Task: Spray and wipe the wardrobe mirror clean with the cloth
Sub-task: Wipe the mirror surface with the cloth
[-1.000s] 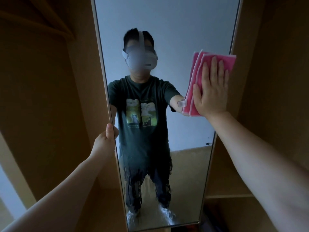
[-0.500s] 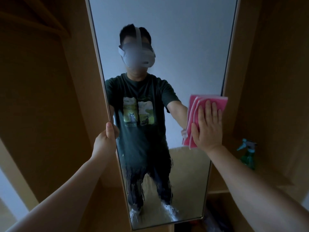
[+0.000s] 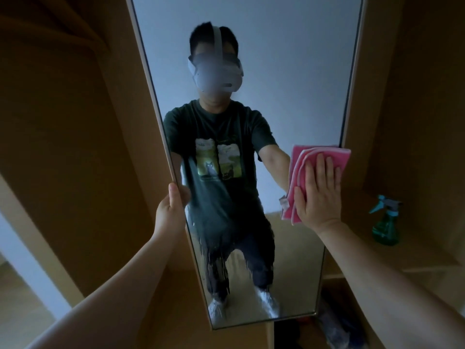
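Observation:
A tall wardrobe mirror stands in front of me and reflects a person with a headset. My right hand lies flat, fingers straight, and presses a folded pink cloth against the glass at the mirror's right edge, about mid-height. My left hand grips the mirror's left frame edge, thumb on the front. Wet streaks and drips run down the lower part of the glass. A green spray bottle with a teal trigger stands on a wardrobe shelf to the right.
Wooden wardrobe panels flank the mirror on both sides. The shelf that carries the bottle lies at the right. Dark items sit below the mirror's lower right corner.
My right hand slid the cloth down the right side of the mirror from near the top to mid-height. The left hand kept its grip on the frame.

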A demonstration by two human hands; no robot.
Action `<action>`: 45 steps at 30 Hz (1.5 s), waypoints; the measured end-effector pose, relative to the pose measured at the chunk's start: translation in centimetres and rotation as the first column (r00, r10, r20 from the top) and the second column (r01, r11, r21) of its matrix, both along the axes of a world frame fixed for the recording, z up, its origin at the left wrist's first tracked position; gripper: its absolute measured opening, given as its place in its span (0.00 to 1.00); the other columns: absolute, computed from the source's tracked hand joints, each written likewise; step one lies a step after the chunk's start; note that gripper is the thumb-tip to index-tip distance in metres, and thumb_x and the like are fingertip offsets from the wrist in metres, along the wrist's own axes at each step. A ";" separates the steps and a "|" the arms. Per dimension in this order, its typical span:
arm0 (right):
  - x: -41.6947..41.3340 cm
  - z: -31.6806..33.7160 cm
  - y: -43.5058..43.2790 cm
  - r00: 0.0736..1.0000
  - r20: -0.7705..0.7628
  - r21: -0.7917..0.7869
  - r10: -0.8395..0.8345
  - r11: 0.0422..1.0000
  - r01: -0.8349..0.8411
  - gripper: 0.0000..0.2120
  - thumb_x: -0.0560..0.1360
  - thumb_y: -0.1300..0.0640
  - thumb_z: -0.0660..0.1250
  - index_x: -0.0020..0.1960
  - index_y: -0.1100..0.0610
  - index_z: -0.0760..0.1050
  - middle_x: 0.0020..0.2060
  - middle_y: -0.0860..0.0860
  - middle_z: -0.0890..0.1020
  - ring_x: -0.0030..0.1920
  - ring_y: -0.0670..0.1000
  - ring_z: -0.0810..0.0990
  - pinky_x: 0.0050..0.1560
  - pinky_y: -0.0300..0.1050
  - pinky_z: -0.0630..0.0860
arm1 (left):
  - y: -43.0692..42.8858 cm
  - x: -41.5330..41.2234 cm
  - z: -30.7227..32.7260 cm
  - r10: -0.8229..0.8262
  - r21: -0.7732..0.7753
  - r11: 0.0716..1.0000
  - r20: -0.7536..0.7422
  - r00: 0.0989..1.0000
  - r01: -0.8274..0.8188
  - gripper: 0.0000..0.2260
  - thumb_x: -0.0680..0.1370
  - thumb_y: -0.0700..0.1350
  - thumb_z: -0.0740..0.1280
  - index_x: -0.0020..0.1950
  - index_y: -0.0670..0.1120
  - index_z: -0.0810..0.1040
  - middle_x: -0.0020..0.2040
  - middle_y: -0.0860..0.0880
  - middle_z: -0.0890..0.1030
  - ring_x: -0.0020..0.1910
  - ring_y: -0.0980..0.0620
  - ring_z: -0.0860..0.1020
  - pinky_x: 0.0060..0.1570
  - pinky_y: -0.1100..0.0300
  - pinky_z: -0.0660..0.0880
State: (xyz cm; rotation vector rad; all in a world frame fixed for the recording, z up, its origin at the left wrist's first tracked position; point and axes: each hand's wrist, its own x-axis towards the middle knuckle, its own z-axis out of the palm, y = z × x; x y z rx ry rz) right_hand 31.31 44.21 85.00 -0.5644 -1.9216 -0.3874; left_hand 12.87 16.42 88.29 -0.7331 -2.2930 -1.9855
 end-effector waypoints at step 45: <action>-1.7 -1.2 1.0 0.988 -0.150 0.215 0.040 0.977 -0.007 0.29 0.82 0.42 0.40 0.79 0.54 0.49 0.78 0.57 0.53 0.78 0.60 0.50 0.77 0.58 0.46 | 4.3 -3.0 -16.6 0.341 0.489 0.851 -0.241 0.909 -0.189 0.25 0.80 0.61 0.51 0.32 0.50 0.76 0.23 0.55 0.79 0.23 0.63 0.77 0.21 0.68 0.68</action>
